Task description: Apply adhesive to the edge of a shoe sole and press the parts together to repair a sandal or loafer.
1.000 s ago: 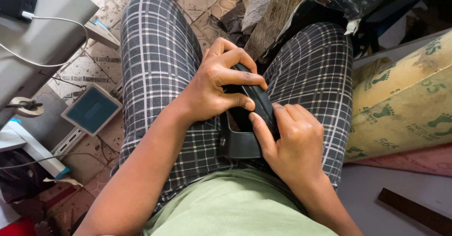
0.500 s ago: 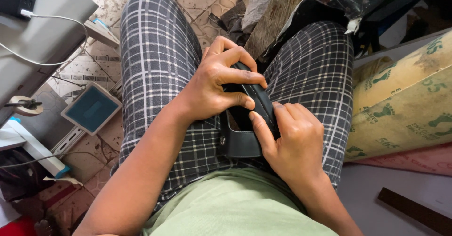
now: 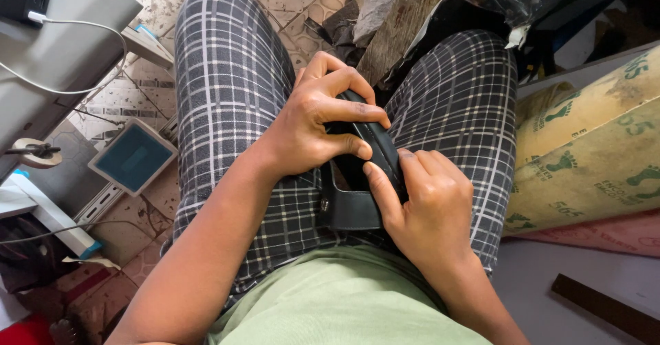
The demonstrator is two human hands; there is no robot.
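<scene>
While the person sits, one black sandal (image 3: 368, 180) lies on the lap between two hands. The right hand (image 3: 430, 204) closes around its near side, thumb pressing the edge; the left hand (image 3: 320, 121) wraps over its far end. Nothing has moved since the earlier frame. Further off, one roll (image 3: 591, 145) lies.

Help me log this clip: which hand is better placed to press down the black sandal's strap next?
Probably the left hand: its fingers curl over the black sandal and its thumb lies on the strap. The right hand grips the sole from the side, steadying it.
</scene>
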